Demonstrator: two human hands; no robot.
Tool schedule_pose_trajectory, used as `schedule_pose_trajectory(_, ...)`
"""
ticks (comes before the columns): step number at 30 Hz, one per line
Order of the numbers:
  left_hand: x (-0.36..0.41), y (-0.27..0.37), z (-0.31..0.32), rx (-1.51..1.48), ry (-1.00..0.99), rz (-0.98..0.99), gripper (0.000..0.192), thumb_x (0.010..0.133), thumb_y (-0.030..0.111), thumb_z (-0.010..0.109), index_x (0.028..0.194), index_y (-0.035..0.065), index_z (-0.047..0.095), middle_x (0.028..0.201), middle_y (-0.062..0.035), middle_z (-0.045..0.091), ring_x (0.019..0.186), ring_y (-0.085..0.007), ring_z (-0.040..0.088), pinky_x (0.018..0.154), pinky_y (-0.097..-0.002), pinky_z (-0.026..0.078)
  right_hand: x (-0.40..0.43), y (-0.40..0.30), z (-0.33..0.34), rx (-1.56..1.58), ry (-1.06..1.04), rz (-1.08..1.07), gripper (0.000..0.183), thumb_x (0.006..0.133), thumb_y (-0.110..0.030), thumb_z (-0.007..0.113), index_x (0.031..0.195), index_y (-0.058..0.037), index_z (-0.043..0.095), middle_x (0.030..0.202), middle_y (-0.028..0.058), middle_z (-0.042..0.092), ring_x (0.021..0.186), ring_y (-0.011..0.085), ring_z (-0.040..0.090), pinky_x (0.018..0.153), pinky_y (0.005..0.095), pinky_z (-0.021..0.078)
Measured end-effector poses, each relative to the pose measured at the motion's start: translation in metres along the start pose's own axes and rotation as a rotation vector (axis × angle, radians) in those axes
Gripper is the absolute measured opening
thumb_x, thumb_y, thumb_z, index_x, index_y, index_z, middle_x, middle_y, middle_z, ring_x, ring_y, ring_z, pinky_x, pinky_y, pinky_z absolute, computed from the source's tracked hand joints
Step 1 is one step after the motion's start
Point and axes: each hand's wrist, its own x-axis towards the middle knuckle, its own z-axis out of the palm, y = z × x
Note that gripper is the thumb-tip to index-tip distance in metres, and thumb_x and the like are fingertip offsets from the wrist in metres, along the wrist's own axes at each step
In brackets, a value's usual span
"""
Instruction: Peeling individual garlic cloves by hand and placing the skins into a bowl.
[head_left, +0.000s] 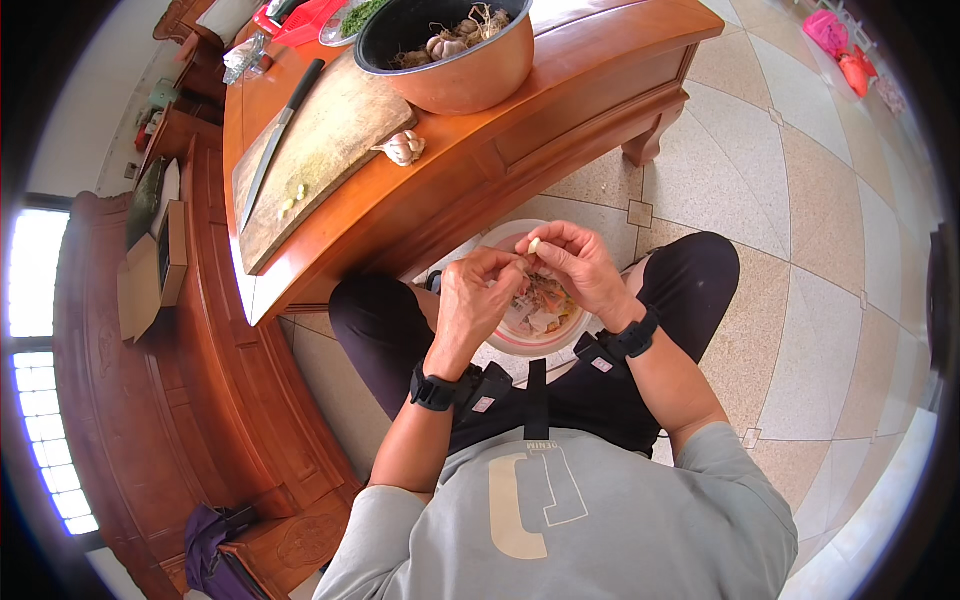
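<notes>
Between the thumb and fingertips of my right hand (585, 270) is a pale garlic clove (533, 245). Close beside it, my left hand (480, 289) has its thumb and forefinger brought together; whether they pinch a bit of skin is too small to tell. Both hands are above a round plastic bin (536, 346) on the floor between my knees, with scraps and peelings inside. A few peeled cloves (287, 204) lie on a wooden cutting board (330, 112), along with a black-handled knife (274, 154). A whole garlic bulb (403, 148) rests by the board, near the table edge.
A large pot (472, 79) holding garlic bulbs stands on the wooden table (592, 71). Behind it are a plate of chopped greens (360, 16) and a red plastic basket (306, 24). A wooden bench (217, 300) bearing an open cardboard box (154, 281) runs along the left.
</notes>
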Motion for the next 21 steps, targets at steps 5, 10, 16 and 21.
schedule_pose_trajectory(5, 0.0, 0.0, -0.001, 0.04, -0.042, 0.007, 0.022, 0.081, 0.02, 0.066, 0.081, -0.0015, 0.067, 0.069, -0.0049, 0.066, 0.061, -0.0081, 0.059, 0.06, -0.0216, 0.046, 0.001, 0.0, 0.0, 0.023, 0.023, -0.037, 0.016, 0.09, -0.006, 0.055, 0.104, 0.0002, 0.056, 0.097, 0.0098, 0.062, 0.083, 0.0139, 0.061, 0.073, 0.0255, 0.0512)
schedule_pose_trajectory(10, -0.003, 0.007, 0.0, 0.023, 0.018, 0.087, 0.028, 0.078, 0.025, 0.07, 0.071, -0.0014, 0.066, 0.073, -0.006, 0.064, 0.063, -0.0101, 0.058, 0.058, -0.0246, 0.045, 0.001, 0.0, 0.001, 0.017, 0.075, -0.023, 0.017, 0.091, -0.008, 0.053, 0.106, 0.0001, 0.057, 0.093, 0.0073, 0.061, 0.085, 0.0127, 0.058, 0.075, 0.0251, 0.0496)
schedule_pose_trajectory(16, -0.001, 0.004, -0.001, 0.08, 0.053, 0.137, 0.024, 0.076, 0.022, 0.073, 0.076, -0.0004, 0.066, 0.072, -0.0073, 0.064, 0.064, -0.0112, 0.059, 0.06, -0.0258, 0.046, 0.001, 0.0, 0.0, 0.041, 0.077, -0.001, 0.02, 0.091, -0.01, 0.053, 0.108, 0.0005, 0.058, 0.09, 0.0064, 0.061, 0.084, 0.0118, 0.058, 0.075, 0.0245, 0.0495)
schedule_pose_trajectory(21, -0.001, 0.012, -0.003, 0.064, 0.002, 0.033, 0.022, 0.077, 0.02, 0.072, 0.08, -0.0006, 0.067, 0.074, -0.0068, 0.064, 0.067, -0.0114, 0.06, 0.062, -0.0249, 0.046, 0.0, 0.002, -0.003, 0.054, 0.071, 0.009, 0.02, 0.091, -0.011, 0.053, 0.106, 0.0007, 0.059, 0.087, 0.0059, 0.061, 0.079, 0.0107, 0.059, 0.07, 0.0228, 0.0501)
